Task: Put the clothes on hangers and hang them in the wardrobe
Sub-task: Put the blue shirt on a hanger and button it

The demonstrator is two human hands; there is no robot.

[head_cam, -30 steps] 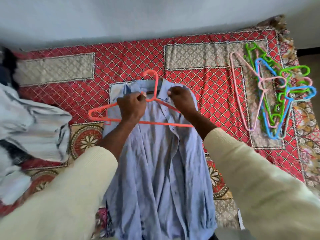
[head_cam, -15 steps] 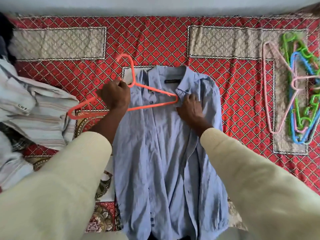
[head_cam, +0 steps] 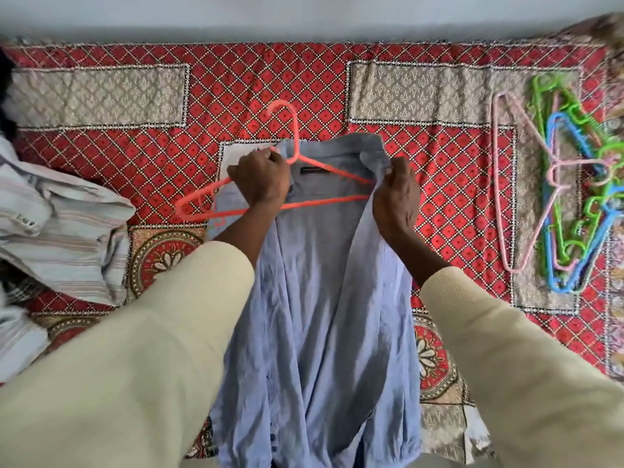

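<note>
My left hand (head_cam: 261,182) grips the stiff orange hanger (head_cam: 297,184), right hand (head_cam: 396,201) pinches the limp blue shirt (head_cam: 320,298) collar (probably light, floppy).

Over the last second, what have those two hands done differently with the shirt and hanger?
The right hand rose from pressing the light blue cotton shirt flat and now pinches its right collar edge. The orange plastic hanger, gripped by the left hand, shifted right into that shoulder. The spare hangers stayed put.
</note>
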